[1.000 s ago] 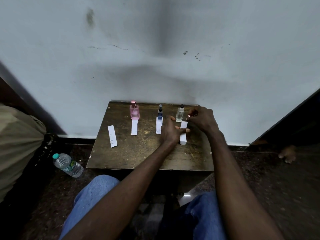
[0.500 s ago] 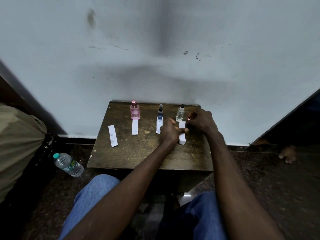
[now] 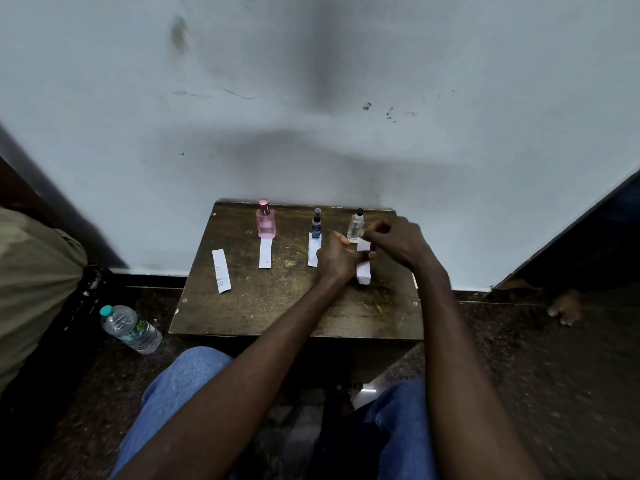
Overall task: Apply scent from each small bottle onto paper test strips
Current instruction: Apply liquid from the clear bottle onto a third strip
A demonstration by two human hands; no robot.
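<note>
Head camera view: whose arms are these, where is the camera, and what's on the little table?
No machine: a person wears the camera on the head, looking down at their own arms. On the wooden table stand a pink bottle, a blue bottle and a clear bottle, each with a paper strip before it; a fourth strip lies apart, leftward. The left hand lays a finger across the clear bottle's strip. The right hand, fingers curled, hovers by that bottle; whether it holds anything is unclear.
</note>
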